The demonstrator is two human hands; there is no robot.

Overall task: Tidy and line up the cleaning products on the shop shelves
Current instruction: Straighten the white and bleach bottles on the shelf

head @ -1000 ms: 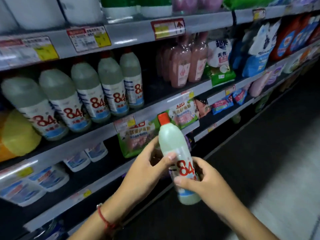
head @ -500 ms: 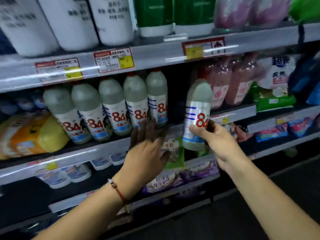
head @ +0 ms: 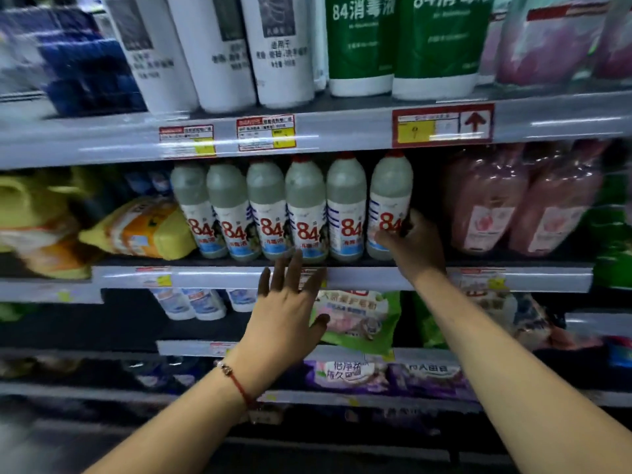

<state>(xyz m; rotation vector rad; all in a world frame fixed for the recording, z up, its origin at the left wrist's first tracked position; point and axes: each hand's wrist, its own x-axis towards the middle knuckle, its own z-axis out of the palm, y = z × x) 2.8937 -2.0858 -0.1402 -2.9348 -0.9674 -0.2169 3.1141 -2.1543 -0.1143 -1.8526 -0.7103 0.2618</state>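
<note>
Here the right hand (head: 415,246) grips the "84" bottle (head: 390,206), left hand (head: 290,309) spread

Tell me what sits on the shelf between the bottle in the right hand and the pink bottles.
Nothing: in the head view, a dark bare gap separates the 84 bottle gripped by the right hand from the pink bottles.
</note>
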